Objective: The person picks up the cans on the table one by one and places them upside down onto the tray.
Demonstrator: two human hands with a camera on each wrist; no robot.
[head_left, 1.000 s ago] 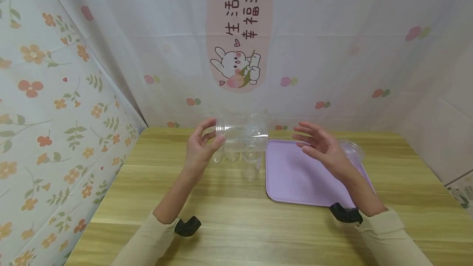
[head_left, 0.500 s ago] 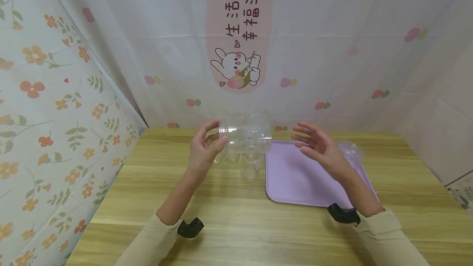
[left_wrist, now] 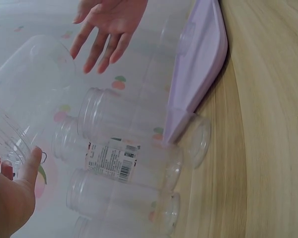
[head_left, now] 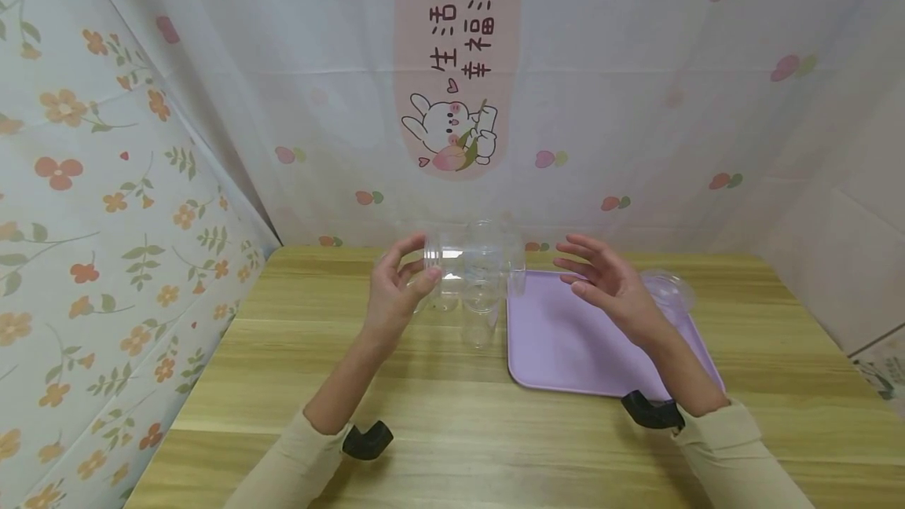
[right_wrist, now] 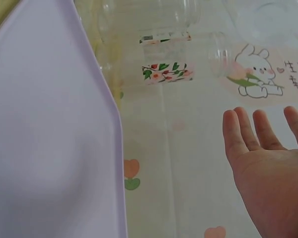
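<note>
My left hand (head_left: 396, 293) grips a large clear plastic jar (head_left: 452, 261) by its ridged neck, thumb on the near side. The jar lies sideways in the air, its base pointing right. My right hand (head_left: 613, 289) hovers over the lilac tray (head_left: 566, 360), fingers spread and a gap between them and the jar's base. Behind and below the held jar, several more clear jars stand upright on the table. In the left wrist view one of these jars (left_wrist: 144, 114) has threads at its mouth, and a printed label (left_wrist: 111, 158) with a barcode shows among them.
At the tray's back right is a round clear plastic piece (head_left: 670, 291). A patterned curtain (head_left: 318, 100) hangs right behind the wooden table (head_left: 438, 422), and a floral cloth (head_left: 106, 258) closes off the left side.
My left hand has moved a little to the right, carrying the jar with it. The right hand has drifted slightly left, its fingers still spread.
</note>
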